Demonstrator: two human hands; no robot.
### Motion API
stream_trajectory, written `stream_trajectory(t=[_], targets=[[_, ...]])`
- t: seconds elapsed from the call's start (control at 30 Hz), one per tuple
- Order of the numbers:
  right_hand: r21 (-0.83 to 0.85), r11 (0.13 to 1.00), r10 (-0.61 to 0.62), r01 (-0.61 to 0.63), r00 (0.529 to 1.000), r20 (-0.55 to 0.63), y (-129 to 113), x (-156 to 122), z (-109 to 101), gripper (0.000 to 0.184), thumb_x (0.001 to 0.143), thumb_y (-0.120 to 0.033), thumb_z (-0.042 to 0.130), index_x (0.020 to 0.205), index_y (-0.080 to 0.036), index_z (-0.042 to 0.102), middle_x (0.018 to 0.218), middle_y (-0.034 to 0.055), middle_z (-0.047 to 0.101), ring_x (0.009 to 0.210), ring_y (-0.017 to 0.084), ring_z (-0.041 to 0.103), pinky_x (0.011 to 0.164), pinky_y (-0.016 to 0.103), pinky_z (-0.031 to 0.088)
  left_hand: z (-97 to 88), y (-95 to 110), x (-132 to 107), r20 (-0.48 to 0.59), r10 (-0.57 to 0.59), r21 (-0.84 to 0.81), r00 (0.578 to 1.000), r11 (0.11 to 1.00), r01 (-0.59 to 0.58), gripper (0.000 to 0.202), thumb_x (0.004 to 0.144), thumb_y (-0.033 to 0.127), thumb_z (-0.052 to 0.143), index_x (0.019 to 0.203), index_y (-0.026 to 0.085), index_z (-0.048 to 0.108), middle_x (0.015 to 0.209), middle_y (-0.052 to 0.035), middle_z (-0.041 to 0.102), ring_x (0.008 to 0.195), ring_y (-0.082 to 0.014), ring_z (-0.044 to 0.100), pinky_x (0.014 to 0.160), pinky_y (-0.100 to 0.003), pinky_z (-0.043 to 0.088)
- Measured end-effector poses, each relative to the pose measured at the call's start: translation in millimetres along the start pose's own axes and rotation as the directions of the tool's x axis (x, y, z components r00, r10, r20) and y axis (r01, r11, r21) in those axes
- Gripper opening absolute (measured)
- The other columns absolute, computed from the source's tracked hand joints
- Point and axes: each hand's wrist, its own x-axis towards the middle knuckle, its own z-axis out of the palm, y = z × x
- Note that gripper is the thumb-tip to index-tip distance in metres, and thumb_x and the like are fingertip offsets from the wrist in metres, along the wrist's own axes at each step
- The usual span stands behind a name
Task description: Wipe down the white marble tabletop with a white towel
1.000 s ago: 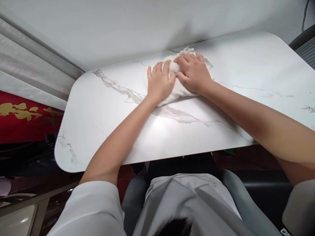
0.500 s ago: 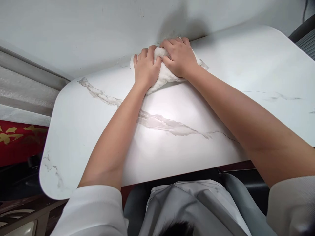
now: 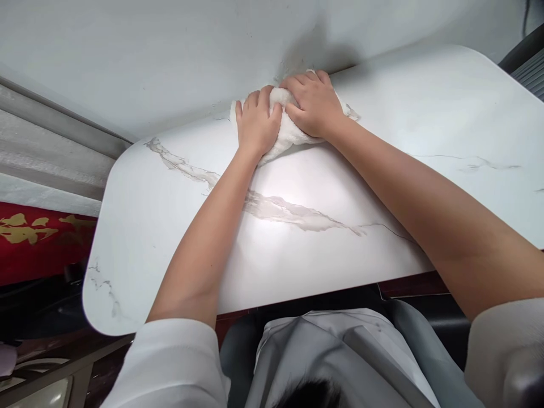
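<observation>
A white, fluffy cloth (image 3: 290, 132) lies bunched against the far edge of the white marble-patterned table (image 3: 170, 238), close to the wall. My left hand (image 3: 258, 122) presses on the cloth's left part, its fingers curled over it and pointing away from me. On the right part, my right hand (image 3: 314, 105) grips the same cloth with bent fingers. The two thumbs nearly meet, with a fold of cloth between and behind them. Some fingertips are hidden in the cloth.
A pale wall (image 3: 170, 56) runs along the table's back edge. At the left are whitish folded material (image 3: 51, 153) and a red cloth with gold patterns (image 3: 42, 238). A dark chair-like object (image 3: 522, 56) stands at the far right. My lap is below the near edge.
The view has shifted slightly, so the table appears farther right. Both hands stay on the cloth at nearly the same spot by the back edge.
</observation>
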Motion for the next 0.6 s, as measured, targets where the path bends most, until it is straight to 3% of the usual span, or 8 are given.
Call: stream_trajectory(t=[0.1, 0.23, 0.6], targets=[[-0.025, 1.0, -0.011, 0.01, 1.0, -0.015, -5, -20, -6, 0.044, 0.092, -0.041, 0.028, 0.122, -0.028, 0.056, 0.126, 0.0057, 0.06, 0.121, 0.027, 0.047, 0.113, 0.049, 0.025, -2.1, 8, -22, -0.004, 0.017, 0.048, 1.0, 0.999, -0.017, 0.058, 0.085, 0.052, 0.034, 0.139, 0.037, 0.048, 0.142, -0.0018, 0.055, 0.142, -0.0287, 0.035, 0.126, -0.047, 0.015], [-0.075, 0.996, -0.042, 0.043, 0.999, 0.018, -16, -62, -20, 0.046, 0.091, -0.03, 0.031, 0.129, -0.019, 0.055, 0.129, 0.0107, 0.058, 0.124, 0.028, 0.048, 0.114, 0.049, 0.025, -7.3, 25, -66, 0.026, 0.055, 0.101, 0.998, 0.993, -0.057, 0.05, 0.093, 0.033, 0.036, 0.141, 0.026, 0.049, 0.146, -0.009, 0.05, 0.143, -0.0261, 0.037, 0.124, -0.05, 0.01], [-0.071, 0.991, -0.111, 0.11, 0.994, -0.011, -51, -194, -69, 0.043, 0.09, -0.026, 0.035, 0.131, -0.024, 0.05, 0.12, 0.0113, 0.06, 0.111, 0.032, 0.053, 0.107, 0.055, 0.03, -17.1, 74, -194, 0.086, 0.142, 0.103, 0.986, 0.983, -0.151, 0.048, 0.098, 0.036, 0.044, 0.145, 0.024, 0.044, 0.154, -0.0096, 0.042, 0.149, -0.0284, 0.026, 0.125, -0.054, 0.007]])
